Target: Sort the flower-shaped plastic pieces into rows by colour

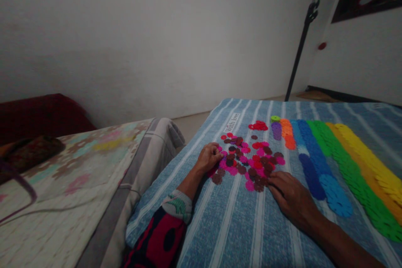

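Note:
A loose pile of small scalloped discs [240, 157], magenta, red, brown and some dark ones, lies on a blue striped cloth [216, 234]. At its left edge my left hand [208, 158] has its fingers closed by magenta discs; anything between the fingertips is hidden. My right hand [290, 194] reaches in from the right. Its fingertips are drawn together against brown discs [260, 183] at the pile's near right side, and I cannot make out what they grip. Beyond the pile sits a small heap of red discs [259, 125].
Overlapping rows of discs lie on the right: purple [277, 131], orange [287, 134], dark blue [311, 178], light blue [336, 197], green [354, 176] and yellow [367, 150]. A patterned bed [103, 163] stands left. Behind rises a black stand [298, 56].

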Demonstrator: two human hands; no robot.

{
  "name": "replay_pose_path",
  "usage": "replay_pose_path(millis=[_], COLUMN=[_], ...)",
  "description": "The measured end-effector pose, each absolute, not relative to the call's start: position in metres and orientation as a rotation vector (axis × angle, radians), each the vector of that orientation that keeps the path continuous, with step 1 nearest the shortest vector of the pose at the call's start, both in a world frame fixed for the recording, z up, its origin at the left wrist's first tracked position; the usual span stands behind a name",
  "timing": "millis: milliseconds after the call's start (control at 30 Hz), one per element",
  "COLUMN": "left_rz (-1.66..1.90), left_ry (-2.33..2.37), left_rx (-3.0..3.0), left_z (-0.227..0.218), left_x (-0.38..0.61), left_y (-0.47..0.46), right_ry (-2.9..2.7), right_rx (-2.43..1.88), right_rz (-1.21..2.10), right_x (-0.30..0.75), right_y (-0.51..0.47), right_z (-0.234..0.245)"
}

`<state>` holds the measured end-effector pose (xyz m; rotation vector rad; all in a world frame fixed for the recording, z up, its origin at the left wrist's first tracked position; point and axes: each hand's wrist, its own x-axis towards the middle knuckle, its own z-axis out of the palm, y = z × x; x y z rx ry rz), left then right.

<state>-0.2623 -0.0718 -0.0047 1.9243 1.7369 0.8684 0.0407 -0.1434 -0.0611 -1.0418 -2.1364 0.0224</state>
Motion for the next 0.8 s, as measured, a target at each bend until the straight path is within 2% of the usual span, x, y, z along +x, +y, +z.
replay_pose_path(millis=[300, 633, 800], left_rz=[1.039, 0.783, 0.709], left_ry=[1.726, 1.785, 1.566], left_rx=[1.813, 2.051, 2.121], left_z=[-0.007, 0.008, 0.008], left_x=[-0.275, -0.257, -0.237], left_y=[-0.076, -0.089, -0.095], right_ry=[-2.138, -2.149, -2.160], right_rx=[-1.037, -1.050, -1.042], right_rz=[0.037, 0.036, 0.039], right_x=[0.042, 0.041, 0.042], right_y=[-0.142, -0.143, -0.143], right_z=[-0.061, -0.062, -0.062])
